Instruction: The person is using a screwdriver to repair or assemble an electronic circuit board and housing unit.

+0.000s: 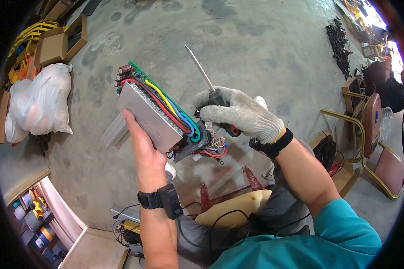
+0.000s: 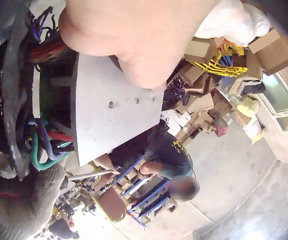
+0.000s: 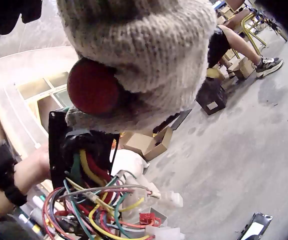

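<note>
My bare left hand [image 1: 143,145] holds a circuit unit by its flat metal plate [image 1: 149,117], thumb lying on the plate. A green board edge, capacitors [image 1: 125,69] and thick red, yellow, blue and green wires [image 1: 166,104] run along its side. My gloved right hand [image 1: 240,112] grips a screwdriver [image 1: 203,71] by its black and red handle, the shaft pointing up and left, just right of the unit. In the right wrist view the red handle end [image 3: 93,87] shows in the glove [image 3: 149,55], above a bundle of thin wires with white connectors [image 3: 170,199].
A white bag [image 1: 42,101] and an open cardboard box [image 1: 60,45] lie at the left. Chairs [image 1: 372,130] and a black cable pile [image 1: 338,47] are at the right. A red-legged stool [image 1: 233,206] stands below my hands. Another person [image 2: 171,157] shows in the left wrist view.
</note>
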`<action>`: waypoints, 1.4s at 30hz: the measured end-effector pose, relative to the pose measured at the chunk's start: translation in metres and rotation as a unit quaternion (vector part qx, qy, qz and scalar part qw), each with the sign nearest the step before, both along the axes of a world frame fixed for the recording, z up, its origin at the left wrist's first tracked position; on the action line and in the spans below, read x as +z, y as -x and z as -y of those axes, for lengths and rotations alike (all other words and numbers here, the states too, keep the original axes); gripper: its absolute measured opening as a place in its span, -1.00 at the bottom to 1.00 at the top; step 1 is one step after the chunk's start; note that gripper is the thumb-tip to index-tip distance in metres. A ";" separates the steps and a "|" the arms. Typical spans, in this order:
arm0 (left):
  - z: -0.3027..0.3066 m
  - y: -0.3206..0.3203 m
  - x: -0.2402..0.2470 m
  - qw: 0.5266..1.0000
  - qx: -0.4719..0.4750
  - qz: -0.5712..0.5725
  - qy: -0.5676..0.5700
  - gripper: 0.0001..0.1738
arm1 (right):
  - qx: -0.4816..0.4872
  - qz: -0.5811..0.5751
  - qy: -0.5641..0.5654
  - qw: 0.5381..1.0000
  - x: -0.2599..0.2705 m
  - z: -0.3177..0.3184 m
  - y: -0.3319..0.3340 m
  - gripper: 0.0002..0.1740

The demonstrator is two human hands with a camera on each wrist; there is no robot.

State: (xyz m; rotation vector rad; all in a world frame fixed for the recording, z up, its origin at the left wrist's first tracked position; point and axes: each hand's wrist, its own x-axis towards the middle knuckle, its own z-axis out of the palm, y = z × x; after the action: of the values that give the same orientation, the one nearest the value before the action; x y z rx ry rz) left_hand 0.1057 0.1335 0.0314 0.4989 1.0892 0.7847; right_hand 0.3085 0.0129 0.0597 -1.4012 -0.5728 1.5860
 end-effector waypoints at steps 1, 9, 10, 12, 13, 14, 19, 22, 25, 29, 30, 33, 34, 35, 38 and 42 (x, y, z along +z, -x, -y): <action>0.000 0.000 0.000 1.000 -0.001 0.001 0.001 -0.22 | -0.002 0.002 0.010 1.000 0.004 0.000 0.000 -0.46; 0.004 -0.004 0.006 0.999 -0.032 -0.001 -0.010 -0.18 | 0.084 -0.041 -0.069 0.993 -0.022 0.004 0.008 -0.42; 0.004 -0.004 0.006 0.999 -0.035 0.002 -0.010 -0.17 | 0.108 -0.010 -0.046 0.993 -0.013 0.004 0.007 -0.41; 0.004 -0.004 0.004 0.999 -0.038 0.004 -0.010 -0.17 | 0.136 0.056 -0.039 0.988 -0.009 0.004 0.007 -0.39; 0.004 -0.002 0.002 0.999 -0.044 0.009 -0.012 -0.17 | 0.135 0.056 -0.039 0.988 -0.007 0.004 0.006 -0.39; 0.004 -0.002 0.000 0.999 -0.049 0.014 -0.014 -0.18 | 0.140 0.050 -0.034 0.988 -0.002 0.004 0.005 -0.39; 0.005 -0.002 0.001 0.998 -0.050 0.032 -0.001 -0.19 | 0.161 0.065 -0.049 0.984 -0.009 0.006 0.004 -0.40; 0.006 -0.003 0.001 0.998 -0.047 0.028 0.000 -0.20 | 0.172 0.096 -0.045 0.979 0.001 0.002 0.004 -0.40; 0.007 -0.001 -0.001 0.998 -0.056 0.023 -0.001 -0.21 | 0.223 0.132 0.034 0.965 0.012 -0.001 0.003 -0.38; 0.010 -0.002 0.003 0.997 -0.066 0.029 0.006 -0.19 | 0.216 0.154 -0.013 0.964 0.010 0.000 0.004 -0.35; 0.011 -0.003 0.004 0.997 -0.066 0.029 0.007 -0.19 | 0.231 0.158 0.004 0.960 0.014 -0.001 0.003 -0.35; 0.014 -0.003 0.008 0.997 -0.079 0.019 -0.019 -0.16 | 0.234 0.214 -0.006 0.948 0.011 0.000 0.005 -0.38; 0.014 -0.004 0.008 0.997 -0.078 0.003 -0.019 -0.15 | 0.234 0.214 -0.006 0.948 0.012 0.000 0.006 -0.38; 0.015 -0.004 0.009 0.997 -0.076 -0.012 -0.018 -0.14 | 0.227 0.202 -0.012 0.953 0.013 0.000 0.006 -0.38; 0.016 -0.007 0.012 0.997 -0.073 -0.012 -0.016 -0.14 | 0.223 0.197 -0.009 0.955 0.014 0.000 0.008 -0.39; 0.016 -0.004 0.014 0.996 -0.089 0.002 -0.009 -0.14 | 0.186 0.153 -0.032 0.970 0.015 0.003 0.011 -0.40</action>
State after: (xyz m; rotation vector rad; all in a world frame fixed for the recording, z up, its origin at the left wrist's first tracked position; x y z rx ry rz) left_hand 0.1102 0.1172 0.0455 0.6018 1.0188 0.6388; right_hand 0.2979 0.0103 0.0744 -1.5653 -1.1168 1.6274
